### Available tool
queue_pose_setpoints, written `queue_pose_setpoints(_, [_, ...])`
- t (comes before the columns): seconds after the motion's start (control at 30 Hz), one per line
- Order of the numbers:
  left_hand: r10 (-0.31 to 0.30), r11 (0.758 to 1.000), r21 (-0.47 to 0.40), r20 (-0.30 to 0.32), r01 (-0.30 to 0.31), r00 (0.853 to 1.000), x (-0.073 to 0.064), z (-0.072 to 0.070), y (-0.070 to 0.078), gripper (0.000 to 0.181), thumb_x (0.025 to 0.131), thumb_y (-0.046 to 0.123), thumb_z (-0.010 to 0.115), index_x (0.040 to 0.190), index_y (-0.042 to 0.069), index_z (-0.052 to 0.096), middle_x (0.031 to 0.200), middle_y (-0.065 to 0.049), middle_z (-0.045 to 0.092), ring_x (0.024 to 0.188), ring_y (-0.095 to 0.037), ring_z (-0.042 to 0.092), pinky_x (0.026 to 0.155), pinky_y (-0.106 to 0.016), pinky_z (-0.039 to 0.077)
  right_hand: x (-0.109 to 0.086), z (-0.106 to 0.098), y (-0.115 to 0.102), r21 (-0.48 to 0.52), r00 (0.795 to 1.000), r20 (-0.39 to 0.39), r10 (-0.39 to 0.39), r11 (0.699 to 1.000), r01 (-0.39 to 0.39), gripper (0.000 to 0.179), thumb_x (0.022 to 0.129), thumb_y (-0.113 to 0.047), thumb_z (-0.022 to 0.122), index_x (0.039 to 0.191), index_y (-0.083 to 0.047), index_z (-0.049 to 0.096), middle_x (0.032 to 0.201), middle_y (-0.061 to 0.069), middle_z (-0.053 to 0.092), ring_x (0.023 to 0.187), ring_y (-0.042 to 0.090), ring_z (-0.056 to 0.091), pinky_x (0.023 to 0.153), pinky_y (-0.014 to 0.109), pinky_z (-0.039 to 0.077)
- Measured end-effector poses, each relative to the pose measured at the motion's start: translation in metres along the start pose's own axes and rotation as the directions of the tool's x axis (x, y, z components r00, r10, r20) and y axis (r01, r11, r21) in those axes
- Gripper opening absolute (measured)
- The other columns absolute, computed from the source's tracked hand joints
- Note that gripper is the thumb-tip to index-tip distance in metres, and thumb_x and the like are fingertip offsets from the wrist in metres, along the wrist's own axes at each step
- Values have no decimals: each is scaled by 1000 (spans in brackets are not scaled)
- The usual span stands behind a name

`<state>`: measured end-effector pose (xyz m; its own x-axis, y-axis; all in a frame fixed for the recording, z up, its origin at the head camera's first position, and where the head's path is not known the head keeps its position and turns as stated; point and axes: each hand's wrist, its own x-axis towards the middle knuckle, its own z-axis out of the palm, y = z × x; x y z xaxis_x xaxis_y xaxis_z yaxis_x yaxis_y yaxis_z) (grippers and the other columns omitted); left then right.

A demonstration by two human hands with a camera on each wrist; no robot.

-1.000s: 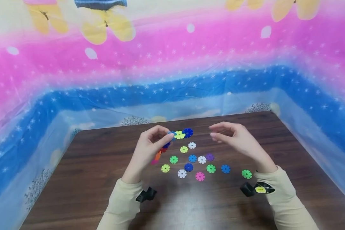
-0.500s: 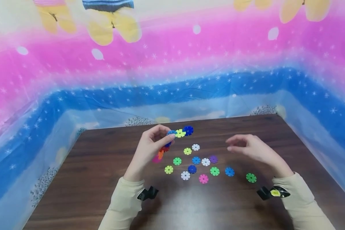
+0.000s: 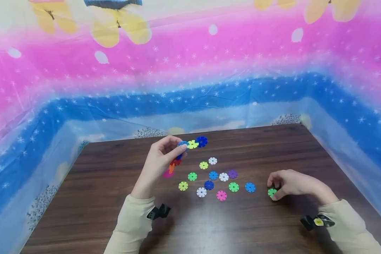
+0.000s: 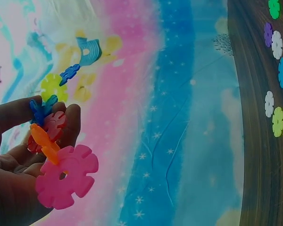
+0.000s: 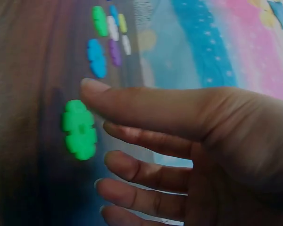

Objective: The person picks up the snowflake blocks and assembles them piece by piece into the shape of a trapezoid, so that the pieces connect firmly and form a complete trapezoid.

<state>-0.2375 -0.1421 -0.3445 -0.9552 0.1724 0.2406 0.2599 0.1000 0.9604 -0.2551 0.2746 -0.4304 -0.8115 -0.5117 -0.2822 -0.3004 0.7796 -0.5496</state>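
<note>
My left hand (image 3: 161, 153) pinches a chain of interlocked plastic snowflake discs, held up above the far left of the table. Its light-blue disc (image 3: 182, 144) sits at the fingertips, with a yellow disc (image 3: 192, 144) and a dark-blue disc (image 3: 201, 141) beyond. In the left wrist view, a red disc (image 4: 55, 123), an orange disc (image 4: 45, 143) and a pink disc (image 4: 67, 177) hang on the near side. My right hand (image 3: 295, 183) is low at the right, fingers spread around a green disc (image 5: 80, 129); in the right wrist view the disc lies flat, apart from the fingers.
Several loose discs lie on the brown table (image 3: 92, 197), among them a pink disc (image 3: 221, 195), a blue disc (image 3: 250, 187), a white disc (image 3: 201, 192) and a purple disc (image 3: 233, 174). A patterned curtain (image 3: 190, 95) surrounds the table's back and sides.
My right hand has moved right and down from near the chain to the green disc. The left hand, still holding the chain, has shifted slightly left.
</note>
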Motion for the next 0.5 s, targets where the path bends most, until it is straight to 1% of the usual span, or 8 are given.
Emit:
queue_pose_setpoints(0.13, [8, 1000, -6, -1, -8, 1000, -1, -2, 0, 21, 95, 23, 72, 105, 5, 66, 90, -12, 70, 82, -24, 70, 70, -33, 57, 1, 7, 3, 0, 1000, 26, 7, 1000, -7, 30, 77, -17, 87, 93, -16, 62, 83, -1, 56, 75, 17, 49, 64, 33, 41])
queue_pose_setpoints(0.37, [12, 1000, -17, 1, -12, 1000, -2, -1, 1, 21, 95, 22, 73, 103, 4, 66, 89, -12, 70, 79, -22, 69, 69, -34, 57, 3, 8, 1, 9, 999, 28, 24, 1000, -25, 31, 77, -14, 87, 92, -14, 60, 83, 0, 56, 75, 18, 49, 65, 34, 43])
queue_pose_setpoints(0.47, [10, 1000, -14, 3, -10, 1000, -2, 0, 2, 20, 95, 21, 73, 103, 4, 66, 89, -11, 70, 81, -24, 70, 69, -33, 57, 4, 9, 0, 24, 999, 25, 26, 999, -27, 32, 78, -9, 86, 92, -13, 58, 83, 0, 57, 74, 18, 50, 64, 34, 43])
queue_pose_setpoints(0.5, [9, 1000, -13, 1, -9, 1000, -2, 0, 2, 20, 95, 21, 73, 103, 4, 66, 89, -11, 70, 82, -26, 70, 68, -32, 57, 4, 9, -1, 26, 999, 17, 30, 999, -31, 31, 78, -7, 85, 92, -12, 57, 82, 0, 57, 72, 18, 50, 62, 33, 43])
